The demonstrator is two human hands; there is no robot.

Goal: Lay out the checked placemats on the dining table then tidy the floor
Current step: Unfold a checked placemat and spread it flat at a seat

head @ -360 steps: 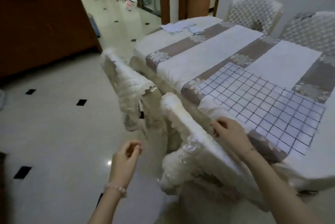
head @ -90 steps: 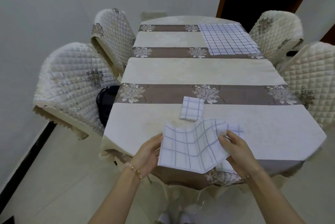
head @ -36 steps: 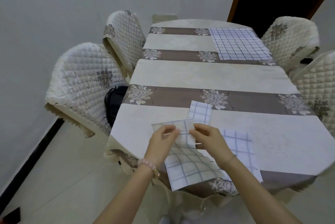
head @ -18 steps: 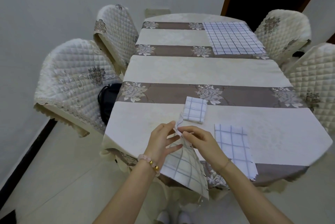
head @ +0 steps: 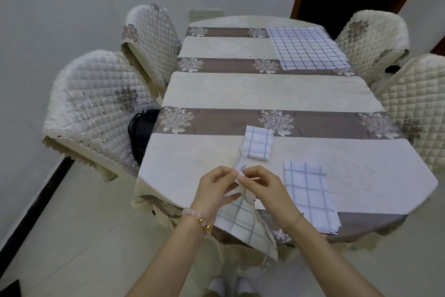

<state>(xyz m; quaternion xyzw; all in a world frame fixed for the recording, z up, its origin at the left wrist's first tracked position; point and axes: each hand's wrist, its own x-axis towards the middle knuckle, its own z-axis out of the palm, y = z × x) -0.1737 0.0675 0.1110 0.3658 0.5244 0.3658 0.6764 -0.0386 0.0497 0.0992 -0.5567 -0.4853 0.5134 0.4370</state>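
Checked cloth, white with grey-blue lines: held placemat (head: 240, 222) pinched at its top corner, lower centre of frame, hanging over the near edge of the tabletop (head: 277, 89). Left hand (head: 212, 193) and right hand (head: 265, 188) nearly touching, fingers (head: 216, 172) of both clamped on that one corner, thumb against forefinger.

Changed since two and a half seconds back: grip shifted from the cloth's two sides to a single corner; wide sheet now a narrow hanging fold. Half-folded placemat (head: 309, 195) newly lying flat just right of the right hand. Small folded placemat (head: 258, 142) unmoved at centre, just beyond the fingertips. Spread placemat (head: 307, 50) unmoved, upper right. Next to no shift over the last half second.

Reading: probably teasing layers apart to open this mat. One mat laid out, three not; floor step not begun.

Hidden: layers caught between the fingertips too small to tell apart. Near corner of the half-folded placemat hanging past the table edge. Dark bag (head: 142, 133) at left, half behind the tabletop, beside a quilted chair (head: 96, 109). Floor (head: 72, 224) under the table out of sight; white shoes (head: 228, 283) cut off at bottom edge.
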